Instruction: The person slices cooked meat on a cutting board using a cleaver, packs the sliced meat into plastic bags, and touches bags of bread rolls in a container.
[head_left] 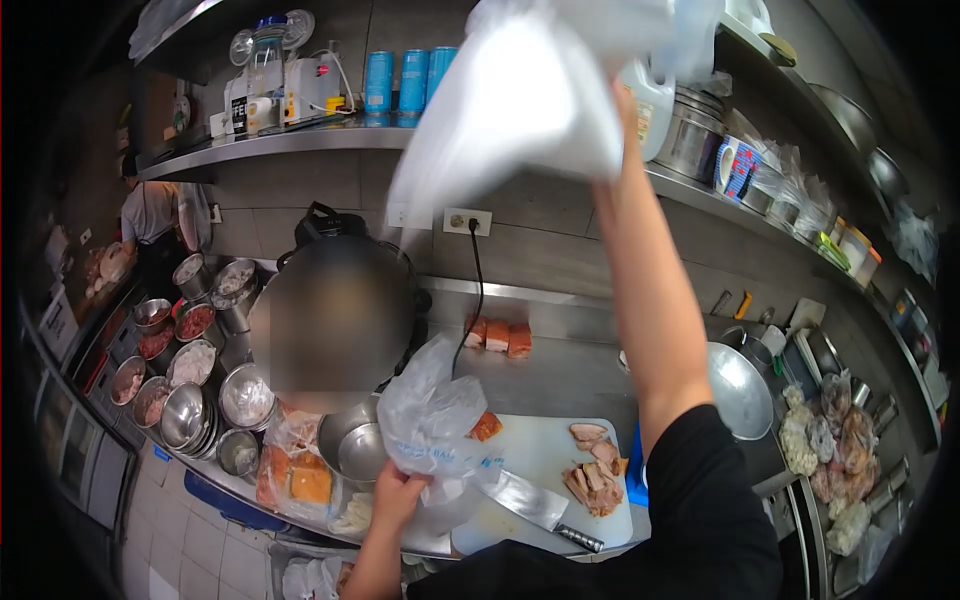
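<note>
My left hand (pixel 398 495) is closed on a clear plastic bag (pixel 430 400) with blue print, which covers part of a white cutting board (pixel 530 440). On the board lie a cleaver (pixel 530 500) with a black handle, sliced roast meat (pixel 595 475) and a small browned chunk of meat (pixel 486 427). Raised toward the upper shelf, my right hand (pixel 625 110) is at a white plastic sheet or bag (pixel 530 110) smeared by motion. This white plastic hides its fingers, so its grip does not show. Browned meat blocks (pixel 498 338) sit behind the board.
A large round vessel (pixel 400 300), mostly blurred out, stands left of centre beside steel bowls (pixel 185 415), several with raw meat. A steel shelf (pixel 300 140) bears blue cans (pixel 413 80) and jugs. A power cord (pixel 480 290) hangs behind. A person (pixel 150 215) stands far left.
</note>
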